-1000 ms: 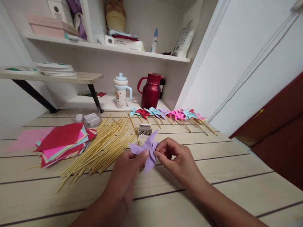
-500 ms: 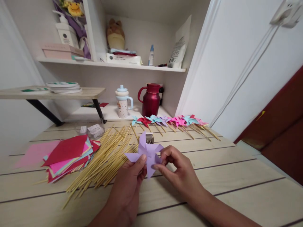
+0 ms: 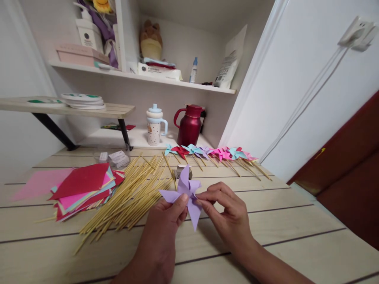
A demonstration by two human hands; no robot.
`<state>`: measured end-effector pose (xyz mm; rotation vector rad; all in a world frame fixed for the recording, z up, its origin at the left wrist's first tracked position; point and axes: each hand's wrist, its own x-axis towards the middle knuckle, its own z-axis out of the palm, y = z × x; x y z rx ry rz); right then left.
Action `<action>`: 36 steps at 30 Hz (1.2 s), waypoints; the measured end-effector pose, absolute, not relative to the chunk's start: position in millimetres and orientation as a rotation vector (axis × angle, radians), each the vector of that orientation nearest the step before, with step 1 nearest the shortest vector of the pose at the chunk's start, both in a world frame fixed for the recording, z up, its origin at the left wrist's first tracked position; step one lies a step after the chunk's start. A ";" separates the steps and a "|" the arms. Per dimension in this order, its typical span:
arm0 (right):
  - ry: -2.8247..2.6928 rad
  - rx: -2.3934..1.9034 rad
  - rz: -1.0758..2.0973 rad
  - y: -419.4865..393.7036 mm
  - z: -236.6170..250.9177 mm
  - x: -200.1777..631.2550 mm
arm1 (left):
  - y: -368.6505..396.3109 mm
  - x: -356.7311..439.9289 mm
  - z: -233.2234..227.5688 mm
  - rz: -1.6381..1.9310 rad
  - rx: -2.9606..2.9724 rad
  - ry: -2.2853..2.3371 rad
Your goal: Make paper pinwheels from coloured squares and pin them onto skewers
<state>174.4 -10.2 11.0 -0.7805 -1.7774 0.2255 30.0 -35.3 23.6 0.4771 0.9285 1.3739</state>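
A purple paper pinwheel [image 3: 184, 185] is held up over the front of the table, its pointed blades spread. My left hand [image 3: 167, 221] grips it from the left, thumb pressed near its centre and the other fingers behind. My right hand [image 3: 226, 213] is closed in a pinch on the right side of the pinwheel, bending a paper blade in toward the middle. Just behind the pinwheel is a small dark box [image 3: 187, 172], partly covered by it. Loose thin wooden sticks [image 3: 133, 197] lie in a heap left of my hands.
A stack of coloured paper squares [image 3: 81, 183] lies at the left, near a clear container [image 3: 118, 158]. Finished pinwheels on sticks [image 3: 220, 153] line the back right. Behind stand a tumbler [image 3: 154, 128], a red jug [image 3: 189, 126] and a small raised shelf [image 3: 118, 110].
My right fingers have drawn the pinwheel's right blade inward to its centre. The pinwheel has tilted slightly and both hands still hold it. The camera view has shifted a little.
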 end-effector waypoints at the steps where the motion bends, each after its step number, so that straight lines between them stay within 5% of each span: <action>1: -1.779 -0.780 0.216 -10.5 11.1 174.1 | -35.9 30.5 23.8 1.376 0.478 0.917; 14: -1.759 -0.810 0.375 -12.1 13.6 175.8 | -41.5 33.8 17.6 1.298 0.584 0.866; 27: -1.254 -0.837 1.675 -1.6 0.6 169.5 | -37.4 21.3 29.8 1.329 0.623 0.973; 36: -1.345 -0.823 1.530 -5.9 13.5 168.5 | -37.7 23.5 22.8 1.343 0.582 1.036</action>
